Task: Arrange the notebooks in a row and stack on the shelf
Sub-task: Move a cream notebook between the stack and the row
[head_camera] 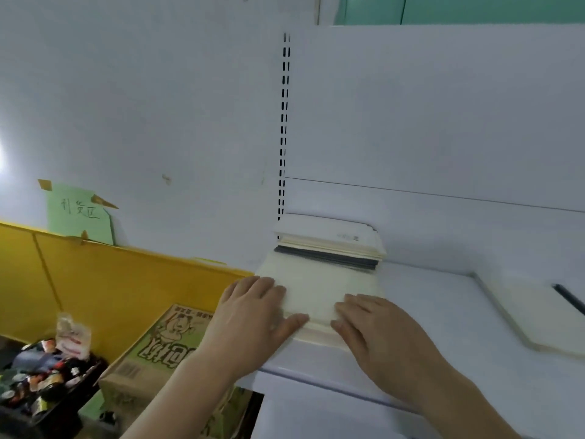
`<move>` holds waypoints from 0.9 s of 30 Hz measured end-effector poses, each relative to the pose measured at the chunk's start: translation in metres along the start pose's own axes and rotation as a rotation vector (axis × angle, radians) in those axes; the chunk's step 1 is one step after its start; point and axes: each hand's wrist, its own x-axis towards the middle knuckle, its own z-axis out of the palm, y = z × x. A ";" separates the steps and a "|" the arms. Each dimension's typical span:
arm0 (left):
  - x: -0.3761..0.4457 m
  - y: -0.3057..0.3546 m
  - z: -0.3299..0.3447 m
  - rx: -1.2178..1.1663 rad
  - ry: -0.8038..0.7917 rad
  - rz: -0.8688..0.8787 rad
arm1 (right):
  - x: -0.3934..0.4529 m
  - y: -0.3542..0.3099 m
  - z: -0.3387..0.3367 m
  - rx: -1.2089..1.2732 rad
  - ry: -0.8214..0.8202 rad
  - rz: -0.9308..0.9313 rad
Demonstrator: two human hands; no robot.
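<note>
A cream notebook stack (pixel 319 286) lies flat at the left end of the white shelf (pixel 443 327). My left hand (pixel 253 315) rests flat on its near left corner, thumb along the front edge. My right hand (pixel 370 327) lies flat on its near right corner, fingers straight. Behind it, against the back panel, sits a taller pile of notebooks (pixel 332 245) with white covers and a dark layer in it. Another cream notebook (pixel 538 315) with a black pen or strap lies flat at the right.
A slotted upright (pixel 284 128) rises behind the piles. Left of the shelf stand a yellow board (pixel 95 274), a printed cardboard box (pixel 158 353) and a black crate of small packets (pixel 41 381). A green paper note (pixel 79 213) is taped to the wall.
</note>
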 end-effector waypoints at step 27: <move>0.009 -0.021 -0.011 -0.609 0.215 -0.177 | -0.009 -0.019 -0.032 -0.102 0.445 0.130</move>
